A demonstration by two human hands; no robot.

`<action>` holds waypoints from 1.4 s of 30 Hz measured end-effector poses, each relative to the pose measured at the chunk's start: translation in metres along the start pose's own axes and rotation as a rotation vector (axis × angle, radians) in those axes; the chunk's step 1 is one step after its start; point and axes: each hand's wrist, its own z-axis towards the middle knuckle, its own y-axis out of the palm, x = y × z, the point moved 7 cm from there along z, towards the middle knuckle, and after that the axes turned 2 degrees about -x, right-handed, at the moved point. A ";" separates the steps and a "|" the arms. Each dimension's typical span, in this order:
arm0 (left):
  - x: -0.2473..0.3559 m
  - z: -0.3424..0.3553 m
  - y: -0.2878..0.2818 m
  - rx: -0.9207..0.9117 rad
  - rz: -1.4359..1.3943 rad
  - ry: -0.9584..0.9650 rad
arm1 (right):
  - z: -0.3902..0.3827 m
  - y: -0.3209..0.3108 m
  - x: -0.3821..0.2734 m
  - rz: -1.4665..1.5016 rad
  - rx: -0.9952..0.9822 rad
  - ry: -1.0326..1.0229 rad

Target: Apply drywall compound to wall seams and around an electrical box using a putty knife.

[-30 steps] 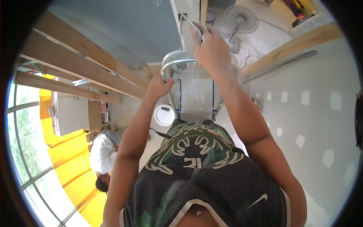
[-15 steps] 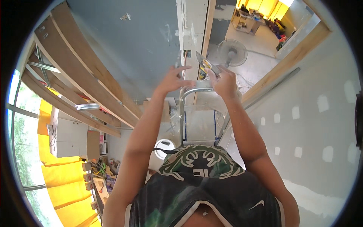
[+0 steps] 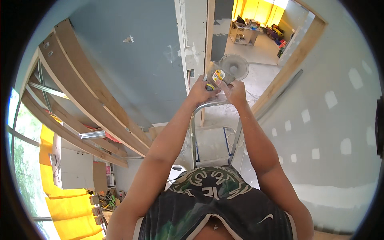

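Observation:
My right hand (image 3: 236,95) is closed on a wide-bladed putty knife (image 3: 228,76). The putty knife's flat blade has a round yellow-and-white label. Close beside it, my left hand (image 3: 200,93) has its fingers wrapped round a small yellow-and-black tool (image 3: 210,87), partly hidden by the fingers, so its exact kind is unclear. Both hands are just above the curved metal top rail (image 3: 214,104) of a stepladder, and the two tools nearly meet.
A white-patched wall post (image 3: 192,44) with an electrical box opening (image 3: 191,73) rises ahead. Beyond the doorway stand a fan (image 3: 234,67) and a cluttered table (image 3: 246,32). Curved wooden framing (image 3: 88,76) is on the left, patched drywall (image 3: 312,128) on the right, and a white bucket (image 3: 177,171) below.
My left hand has gone from spread fingers to a grip on the yellow-and-black tool and moved right. The putty knife has turned its labelled face toward me. The whole view has shifted slightly.

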 end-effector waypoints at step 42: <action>-0.029 0.001 0.020 0.037 0.028 -0.536 | -0.093 -0.083 0.154 -0.148 0.162 0.016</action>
